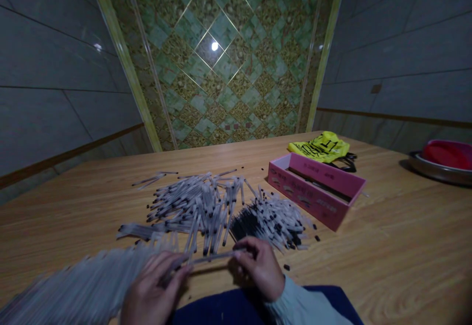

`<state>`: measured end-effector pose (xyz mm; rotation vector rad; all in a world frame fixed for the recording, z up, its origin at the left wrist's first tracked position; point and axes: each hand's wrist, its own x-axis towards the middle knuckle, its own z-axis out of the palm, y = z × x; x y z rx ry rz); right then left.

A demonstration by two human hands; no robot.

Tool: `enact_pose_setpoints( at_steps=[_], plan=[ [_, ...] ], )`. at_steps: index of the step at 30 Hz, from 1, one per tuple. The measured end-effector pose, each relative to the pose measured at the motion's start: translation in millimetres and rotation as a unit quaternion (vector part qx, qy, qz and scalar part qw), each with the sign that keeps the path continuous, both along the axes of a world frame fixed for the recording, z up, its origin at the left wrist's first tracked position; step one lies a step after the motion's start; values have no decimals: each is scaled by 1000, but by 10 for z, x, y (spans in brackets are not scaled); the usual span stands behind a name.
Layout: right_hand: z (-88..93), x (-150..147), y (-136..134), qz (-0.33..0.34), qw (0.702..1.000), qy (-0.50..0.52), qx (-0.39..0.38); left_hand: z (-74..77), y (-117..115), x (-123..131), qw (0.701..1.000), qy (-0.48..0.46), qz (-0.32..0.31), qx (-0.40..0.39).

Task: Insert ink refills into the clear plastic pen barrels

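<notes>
Low in the middle, a slim clear pen (212, 258) lies level between both hands. My left hand (153, 283) pinches one end of it between thumb and fingers. At the opposite end, the closed fingers of my right hand (258, 263) grip it. Just beyond the hands is a heap of clear pens with dark ends (188, 202). To its right, a pile of small whitish pieces (282, 217) lies against a bundle of thin black sticks (245, 221). Many long clear tubes (81, 283), blurred, spread beside my left hand.
An open pink box (302, 194) stands right of the heaps. Behind it lies a yellow bag with black print (320, 147). A metal basin (442, 170) holding something red sits at the far right. Small black bits (286, 267) dot the wooden table (391, 246).
</notes>
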<state>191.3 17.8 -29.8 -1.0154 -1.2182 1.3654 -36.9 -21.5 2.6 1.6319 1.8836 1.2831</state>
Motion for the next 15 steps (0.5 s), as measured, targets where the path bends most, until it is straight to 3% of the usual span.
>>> enact_pose_setpoints(
  at_steps=[2, 4, 6, 8, 11, 15],
  plan=[
    [-1, 43, 70, 5, 980, 177, -95, 6, -25, -107, 990, -49, 132, 20],
    [-13, 46, 90, 47, 929, 330, -164, -5, -34, -159, 983, -80, 163, 15],
    [-37, -4, 45, 114, 879, 412, -211, -33, -21, -125, 984, -136, 118, 10],
    [-75, -95, -47, 185, 856, 421, -237, -66, 7, -17, 982, -182, 45, -4],
    [-150, -242, -189, 265, 862, 361, -238, -91, 26, 201, 973, -222, -39, -41],
    [-259, -326, -274, 309, 899, 243, -195, -37, -17, 422, 946, -276, -144, -88]
  ],
)
